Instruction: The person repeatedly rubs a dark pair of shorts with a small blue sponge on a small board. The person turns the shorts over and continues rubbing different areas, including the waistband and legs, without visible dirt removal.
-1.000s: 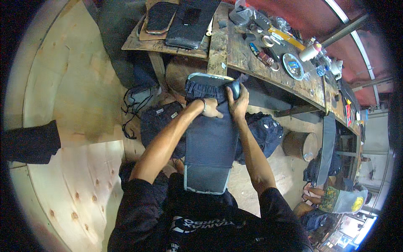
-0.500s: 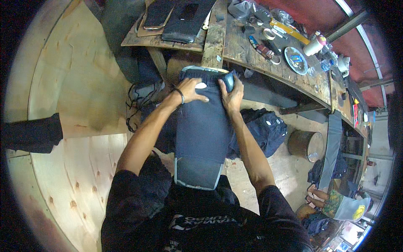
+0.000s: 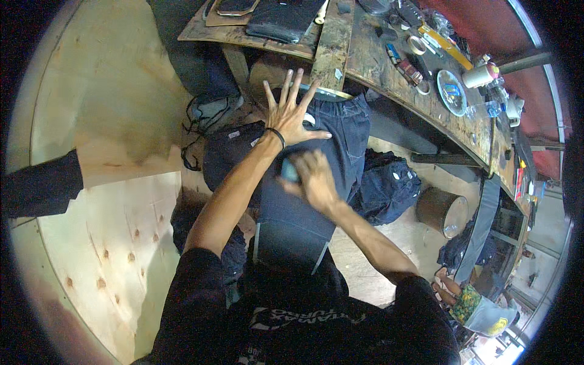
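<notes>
Dark navy denim trousers (image 3: 340,149) are drawn over a long board with a pale edge (image 3: 333,93), which stretches from my lap to the wooden table. My left hand (image 3: 291,121) lies flat near the waist end, fingers spread, beside a small white tag (image 3: 309,119). Smeared by motion, my right hand (image 3: 319,182) is over the middle of the denim. It grips a small blue-grey block (image 3: 291,172); what kind is unclear. Whether the block touches the cloth I cannot tell.
Dark garments lie heaped on the floor at the right (image 3: 386,185) and left (image 3: 222,152). A round wooden drum (image 3: 442,212) stands farther right. The worktable (image 3: 389,103) holds a plate (image 3: 451,92), tape rolls and a thread cone (image 3: 480,76). A person (image 3: 483,307) is at lower right.
My right hand has carried the block from the trousers' far right edge to their middle. My left hand has spread flat. The cloth at the waist end now fans out to the right.
</notes>
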`<action>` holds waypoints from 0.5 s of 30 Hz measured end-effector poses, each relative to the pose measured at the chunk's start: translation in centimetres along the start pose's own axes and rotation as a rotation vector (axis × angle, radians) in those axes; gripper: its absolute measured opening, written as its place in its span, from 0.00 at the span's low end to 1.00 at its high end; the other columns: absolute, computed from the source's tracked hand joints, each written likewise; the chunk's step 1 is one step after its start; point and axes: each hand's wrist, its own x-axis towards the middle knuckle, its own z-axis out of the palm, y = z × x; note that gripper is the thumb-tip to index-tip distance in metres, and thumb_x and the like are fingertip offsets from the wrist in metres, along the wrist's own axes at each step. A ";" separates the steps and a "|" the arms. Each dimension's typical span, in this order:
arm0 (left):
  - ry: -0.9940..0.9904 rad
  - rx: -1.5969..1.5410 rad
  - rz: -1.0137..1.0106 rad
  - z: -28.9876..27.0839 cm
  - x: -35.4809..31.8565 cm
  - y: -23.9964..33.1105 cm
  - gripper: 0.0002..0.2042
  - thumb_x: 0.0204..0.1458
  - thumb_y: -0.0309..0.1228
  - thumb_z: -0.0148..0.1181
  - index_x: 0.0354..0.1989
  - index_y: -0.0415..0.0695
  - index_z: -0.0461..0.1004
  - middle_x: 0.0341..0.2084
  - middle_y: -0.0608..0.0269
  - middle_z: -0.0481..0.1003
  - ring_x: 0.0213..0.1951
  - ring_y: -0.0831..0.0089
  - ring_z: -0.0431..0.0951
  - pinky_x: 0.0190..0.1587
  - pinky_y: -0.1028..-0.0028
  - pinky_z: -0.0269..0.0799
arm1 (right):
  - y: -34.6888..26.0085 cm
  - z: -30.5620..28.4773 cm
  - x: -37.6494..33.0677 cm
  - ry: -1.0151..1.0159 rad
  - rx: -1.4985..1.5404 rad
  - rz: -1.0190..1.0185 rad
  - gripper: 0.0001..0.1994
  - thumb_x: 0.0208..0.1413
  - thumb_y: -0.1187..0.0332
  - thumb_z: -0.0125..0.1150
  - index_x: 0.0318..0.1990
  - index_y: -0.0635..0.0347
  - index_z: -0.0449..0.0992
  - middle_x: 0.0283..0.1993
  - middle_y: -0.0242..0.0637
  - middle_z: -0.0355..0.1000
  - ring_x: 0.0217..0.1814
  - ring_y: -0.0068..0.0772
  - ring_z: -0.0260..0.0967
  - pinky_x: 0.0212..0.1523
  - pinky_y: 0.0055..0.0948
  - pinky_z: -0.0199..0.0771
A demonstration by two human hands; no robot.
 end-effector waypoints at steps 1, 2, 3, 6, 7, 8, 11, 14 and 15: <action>-0.136 -0.005 -0.062 0.2 0.4 -0.2 0.76 0.27 0.86 0.66 0.86 0.55 0.47 0.85 0.42 0.35 0.85 0.42 0.34 0.73 0.16 0.22 | 0.1 0.4 0.2 -0.001 0.031 -0.014 0.34 0.42 0.53 0.83 0.57 0.61 0.80 0.46 0.44 0.75 0.51 0.54 0.69 0.56 0.50 0.71; -0.161 -0.031 -0.105 0.2 0.5 -0.1 0.79 0.26 0.86 0.67 0.86 0.52 0.43 0.84 0.39 0.40 0.84 0.40 0.38 0.74 0.18 0.33 | 0.0 0.8 0.0 0.030 0.050 0.036 0.34 0.43 0.53 0.83 0.57 0.60 0.80 0.46 0.44 0.75 0.51 0.54 0.69 0.56 0.50 0.70; -0.160 -0.069 -0.132 0.3 1.0 -0.2 0.80 0.25 0.86 0.67 0.86 0.50 0.42 0.84 0.39 0.42 0.83 0.40 0.41 0.73 0.20 0.38 | -0.2 1.1 -0.4 0.032 0.051 0.109 0.34 0.43 0.52 0.83 0.57 0.59 0.80 0.46 0.43 0.75 0.52 0.54 0.68 0.57 0.50 0.70; -0.264 -0.062 -0.202 0.2 1.2 -0.1 0.82 0.23 0.86 0.68 0.85 0.43 0.42 0.81 0.37 0.50 0.81 0.40 0.49 0.71 0.27 0.51 | -1.3 0.8 -3.3 -0.192 0.220 -0.032 0.30 0.45 0.54 0.84 0.54 0.59 0.83 0.49 0.43 0.78 0.55 0.51 0.72 0.62 0.48 0.74; -0.271 -0.075 -0.208 0.2 1.2 0.0 0.82 0.23 0.86 0.68 0.85 0.43 0.43 0.81 0.37 0.51 0.81 0.40 0.49 0.71 0.28 0.51 | -1.6 0.6 -4.2 -0.358 0.279 -0.059 0.28 0.47 0.54 0.84 0.53 0.59 0.84 0.49 0.44 0.79 0.56 0.50 0.73 0.65 0.47 0.75; -0.286 -0.081 -0.209 0.1 1.3 0.0 0.83 0.23 0.86 0.68 0.85 0.43 0.43 0.80 0.37 0.52 0.81 0.40 0.49 0.71 0.28 0.51 | -1.8 0.5 -4.9 -0.256 0.254 -0.060 0.28 0.47 0.54 0.84 0.53 0.59 0.84 0.49 0.45 0.79 0.56 0.51 0.73 0.65 0.48 0.75; -0.242 -0.052 -0.209 0.2 1.2 0.1 0.82 0.23 0.86 0.69 0.85 0.42 0.44 0.79 0.40 0.55 0.79 0.43 0.53 0.71 0.29 0.53 | -1.8 -0.2 -6.6 -0.264 0.168 0.018 0.29 0.46 0.53 0.84 0.52 0.61 0.83 0.49 0.46 0.78 0.57 0.52 0.73 0.64 0.50 0.74; -0.253 -0.024 -0.226 0.3 1.2 0.1 0.81 0.23 0.86 0.68 0.85 0.43 0.45 0.79 0.40 0.56 0.79 0.43 0.54 0.70 0.29 0.54 | -0.5 -0.7 -6.3 -0.299 0.094 0.037 0.30 0.45 0.53 0.84 0.52 0.62 0.83 0.48 0.48 0.78 0.57 0.54 0.73 0.64 0.53 0.73; -0.246 -0.030 -0.232 0.4 1.2 0.2 0.81 0.23 0.86 0.68 0.85 0.43 0.45 0.79 0.40 0.56 0.79 0.43 0.55 0.70 0.29 0.54 | -0.4 -1.2 -6.4 -0.188 0.259 -0.098 0.31 0.44 0.52 0.84 0.50 0.64 0.82 0.47 0.48 0.78 0.54 0.55 0.73 0.61 0.53 0.71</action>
